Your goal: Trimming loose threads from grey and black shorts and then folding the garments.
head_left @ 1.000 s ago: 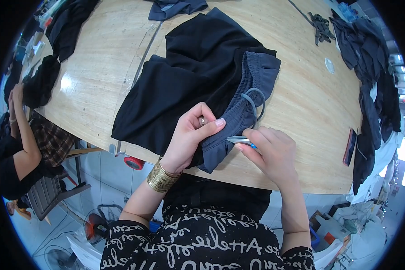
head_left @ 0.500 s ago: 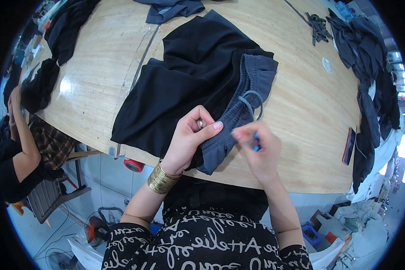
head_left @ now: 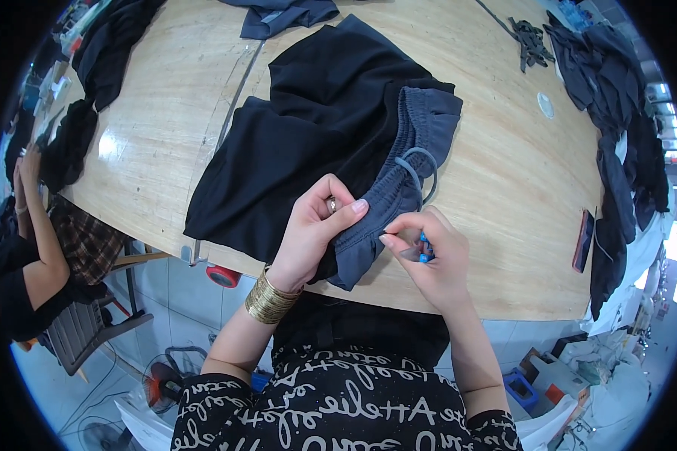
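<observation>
A pair of black trousers [head_left: 301,143] lies spread on the table, with a gathered dark grey elastic waistband [head_left: 417,146] along its right side. A grey drawstring [head_left: 433,174] loops out of the waistband. My left hand [head_left: 320,222] pinches the lower part of the waistband between thumb and fingers. Just right of it, my right hand [head_left: 432,252] is closed with thumb and forefinger tips together beside the waistband's edge. Tucked in its palm are small blue-handled snips [head_left: 426,248], mostly covered by the fingers. Whether the fingertips also pinch a thread is too small to tell.
A phone [head_left: 582,240] lies near the table's right edge, by piled dark garments [head_left: 605,98]. Black straps [head_left: 530,45] and a white oval piece [head_left: 545,106] are farther back. Another person's arms [head_left: 34,188] reach over dark cloth at left. A red round object [head_left: 223,276] sits under the front edge.
My right hand, blurred before, is now steady, its thumb and forefinger pinched beside the waistband. My left hand keeps its hold. The other person's hands at left have shifted slightly.
</observation>
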